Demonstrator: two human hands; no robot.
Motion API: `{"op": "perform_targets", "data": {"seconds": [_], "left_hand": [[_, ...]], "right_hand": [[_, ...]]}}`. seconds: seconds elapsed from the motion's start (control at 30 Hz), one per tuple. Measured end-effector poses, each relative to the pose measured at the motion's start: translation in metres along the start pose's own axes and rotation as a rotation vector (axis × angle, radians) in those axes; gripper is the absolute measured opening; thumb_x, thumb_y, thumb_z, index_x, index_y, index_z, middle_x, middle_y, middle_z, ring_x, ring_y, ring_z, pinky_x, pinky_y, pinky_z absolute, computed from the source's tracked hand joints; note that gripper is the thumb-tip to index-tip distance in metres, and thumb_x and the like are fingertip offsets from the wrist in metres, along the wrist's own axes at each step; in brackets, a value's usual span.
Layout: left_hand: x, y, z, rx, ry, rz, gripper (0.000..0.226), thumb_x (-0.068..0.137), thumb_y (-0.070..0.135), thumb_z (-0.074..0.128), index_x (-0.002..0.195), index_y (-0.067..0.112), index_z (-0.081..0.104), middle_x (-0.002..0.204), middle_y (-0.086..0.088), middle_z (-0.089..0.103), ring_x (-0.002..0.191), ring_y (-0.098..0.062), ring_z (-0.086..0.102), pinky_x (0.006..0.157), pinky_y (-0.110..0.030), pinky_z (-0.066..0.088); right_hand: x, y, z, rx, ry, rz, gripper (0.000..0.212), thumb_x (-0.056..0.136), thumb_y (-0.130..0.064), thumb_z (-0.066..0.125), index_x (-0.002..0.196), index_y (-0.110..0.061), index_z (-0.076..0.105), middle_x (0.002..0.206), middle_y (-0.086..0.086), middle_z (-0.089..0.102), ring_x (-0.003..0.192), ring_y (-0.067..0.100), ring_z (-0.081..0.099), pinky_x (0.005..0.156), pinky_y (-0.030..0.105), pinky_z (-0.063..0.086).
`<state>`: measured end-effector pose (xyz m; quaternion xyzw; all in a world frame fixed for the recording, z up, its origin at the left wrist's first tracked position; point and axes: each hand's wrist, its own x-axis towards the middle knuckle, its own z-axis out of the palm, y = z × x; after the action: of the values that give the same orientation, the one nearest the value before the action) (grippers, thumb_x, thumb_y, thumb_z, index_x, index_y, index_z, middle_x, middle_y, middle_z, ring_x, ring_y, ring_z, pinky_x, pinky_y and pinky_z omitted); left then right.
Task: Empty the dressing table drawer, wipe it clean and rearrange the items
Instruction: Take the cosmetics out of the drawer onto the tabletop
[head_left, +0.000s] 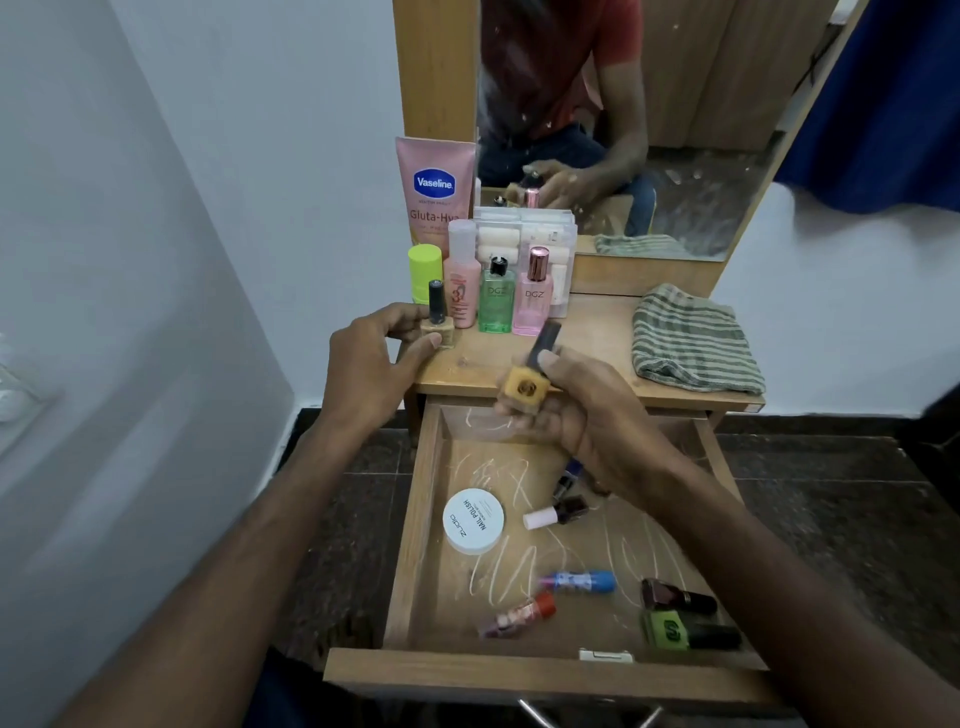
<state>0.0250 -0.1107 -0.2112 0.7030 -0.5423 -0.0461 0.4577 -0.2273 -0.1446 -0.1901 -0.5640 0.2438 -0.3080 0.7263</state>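
The wooden drawer (415, 519) is pulled open below the dressing table top (597, 322). My left hand (363, 369) pinches a beige nail polish bottle (437, 327) with a black cap, upright at the table top's left edge. Over the drawer's back end, my right hand (576, 410) holds a yellow nail polish bottle (524, 389), tilted, its dark cap pointing up. In the drawer lie a white round nail polish remover tub (474, 520), a dark bottle with a pink cap (558, 512), a blue tube (582, 582), a red-capped tube (519, 613), and brown (675, 597) and green (685, 631) bottles. White scribble marks cover the drawer floor.
At the table top's back left stand a pink Vaseline tube (435, 192), a lime-capped stick (425, 270), a pink bottle (461, 280), green (496, 301) and pink (532, 296) DGZ bottles, and a clear box (550, 234). A striped green cloth (693, 343) lies at right, under the mirror (675, 104).
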Motion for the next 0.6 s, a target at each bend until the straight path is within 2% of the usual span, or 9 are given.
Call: {"op": "perform_targets", "data": {"seconds": [0.07,0.17,0.27,0.33,0.4,0.5,0.6], "left_hand": [[-0.001,-0.001,0.001,-0.013,0.005,-0.010,0.037,0.093,0.037,0.079,0.127,0.022,0.074,0.097,0.019,0.070,0.090,0.008,0.064,0.070,0.000,0.040],[-0.001,-0.004,0.003,-0.035,0.056,-0.045,0.041,0.086,0.045,0.084,0.118,0.022,0.071,0.096,0.020,0.068,0.089,0.004,0.065,0.069,0.000,0.042],[-0.002,-0.003,0.004,-0.014,0.056,-0.042,0.054,0.081,0.059,0.082,0.122,0.028,0.064,0.112,0.016,0.067,0.092,-0.004,0.064,0.074,-0.014,0.050],[-0.004,-0.003,0.001,-0.012,0.053,-0.006,0.052,0.085,0.060,0.071,0.128,0.032,0.064,0.119,0.020,0.067,0.093,-0.007,0.063,0.077,-0.025,0.054],[-0.005,-0.004,-0.001,-0.006,0.041,0.034,0.044,0.093,0.048,0.066,0.134,0.033,0.064,0.123,0.021,0.068,0.095,-0.009,0.062,0.077,-0.027,0.052],[-0.003,-0.007,-0.001,0.006,-0.024,0.071,0.045,0.099,0.026,0.069,0.143,0.029,0.062,0.131,0.013,0.067,0.098,-0.009,0.059,0.073,-0.017,0.043],[-0.003,-0.008,-0.001,-0.020,-0.099,0.099,0.043,0.099,0.021,0.069,0.141,0.024,0.063,0.133,0.008,0.064,0.095,-0.006,0.057,0.074,-0.010,0.039]], "right_hand": [[0.014,-0.004,0.008,-0.092,0.038,-0.041,0.033,0.103,-0.016,0.063,0.134,-0.006,0.058,0.123,0.011,0.074,0.110,0.029,0.074,0.090,0.035,0.063],[0.030,-0.002,0.017,-0.463,0.210,-0.125,0.037,0.097,-0.019,0.074,0.133,-0.022,0.064,0.125,-0.005,0.074,0.109,0.014,0.075,0.095,0.040,0.062],[0.039,0.005,0.024,-0.583,0.349,-0.170,0.039,0.094,-0.023,0.079,0.130,-0.022,0.067,0.115,-0.011,0.074,0.098,0.007,0.075,0.088,0.034,0.065],[0.043,0.007,0.024,-0.618,0.393,-0.204,0.043,0.091,-0.022,0.082,0.131,-0.018,0.067,0.111,-0.010,0.075,0.095,0.005,0.074,0.084,0.024,0.063],[0.046,0.007,0.023,-0.689,0.428,-0.254,0.044,0.090,-0.022,0.083,0.130,-0.017,0.067,0.107,-0.010,0.074,0.093,0.005,0.071,0.080,0.016,0.059],[0.051,0.007,0.025,-0.763,0.452,-0.272,0.039,0.089,-0.021,0.083,0.126,-0.016,0.069,0.097,-0.013,0.070,0.083,-0.002,0.065,0.073,0.010,0.054],[0.053,0.011,0.025,-0.817,0.443,-0.281,0.032,0.091,-0.018,0.081,0.121,-0.016,0.071,0.091,-0.018,0.066,0.078,-0.014,0.062,0.071,0.005,0.050]]}}
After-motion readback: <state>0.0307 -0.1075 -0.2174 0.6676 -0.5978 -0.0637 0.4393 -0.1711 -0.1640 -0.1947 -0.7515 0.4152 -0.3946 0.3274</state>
